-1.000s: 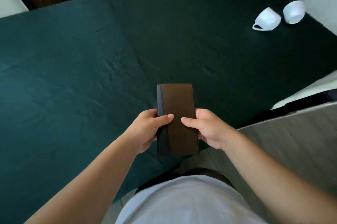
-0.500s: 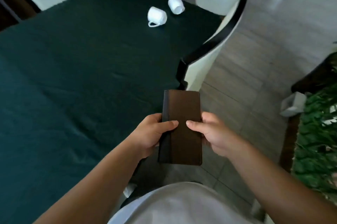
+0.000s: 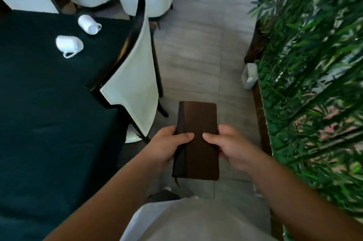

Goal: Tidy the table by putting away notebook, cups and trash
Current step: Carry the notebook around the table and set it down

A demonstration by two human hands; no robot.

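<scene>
closed brown notebook (image 3: 200,138) gripped by both hands, low in the middle of the frame, over grey floor tiles (image 3: 198,48).

left hand (image 3: 167,146) clamped on the dark spine edge, thumb flat on the cover; right hand (image 3: 229,145) clamped on the opposite edge, thumb also on top. at upper left, two white cups (image 3: 68,44) (image 3: 88,24) tipped on their sides, near each other, on the dark green tablecloth (image 3: 39,103). white chair (image 3: 133,68) beside the table; green foliage (image 3: 314,64) along the right.

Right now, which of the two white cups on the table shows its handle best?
The nearer cup: it lies on the dark green tablecloth with its whole handle loop facing you. The farther cup shows only a bit of handle.
</scene>
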